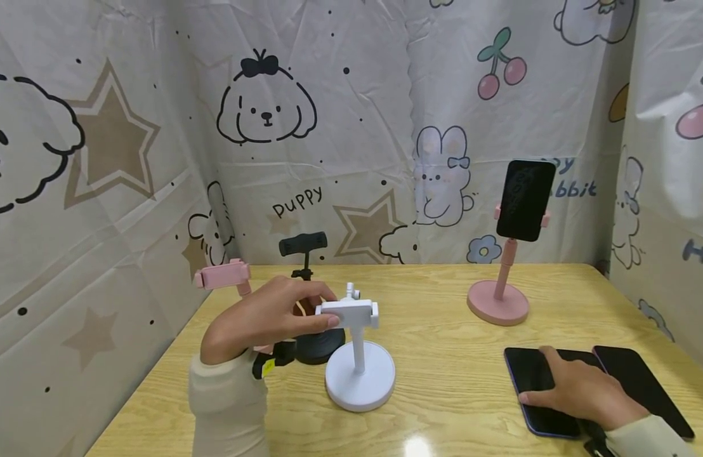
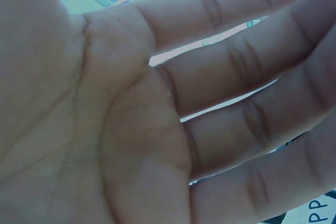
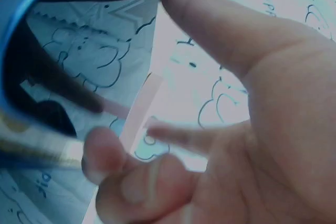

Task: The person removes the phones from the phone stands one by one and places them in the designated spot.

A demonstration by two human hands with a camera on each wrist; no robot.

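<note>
My left hand [image 1: 277,309] pinches the clamp head of a white phone stand [image 1: 360,377], thumb on the front and fingers behind. The stand's round base rests on the table. Palm and fingers fill the left wrist view, where the left hand [image 2: 152,114] hides the clamp. Over at the right, my right hand [image 1: 582,387] spans a dark phone [image 1: 557,422] lying screen up, with the thumb at its left edge. In the right wrist view, the right hand [image 3: 220,108] has its thumb and curled fingers at the glossy, reflecting phone [image 3: 79,56].
A second dark phone [image 1: 643,381] lies right beside the first. Behind, a pink stand [image 1: 498,303] holds an upright phone [image 1: 525,200]. Close behind my left hand are a black stand [image 1: 320,346] and another pink stand [image 1: 223,275]. Printed curtains [image 1: 357,95] enclose the wooden table [image 1: 437,355].
</note>
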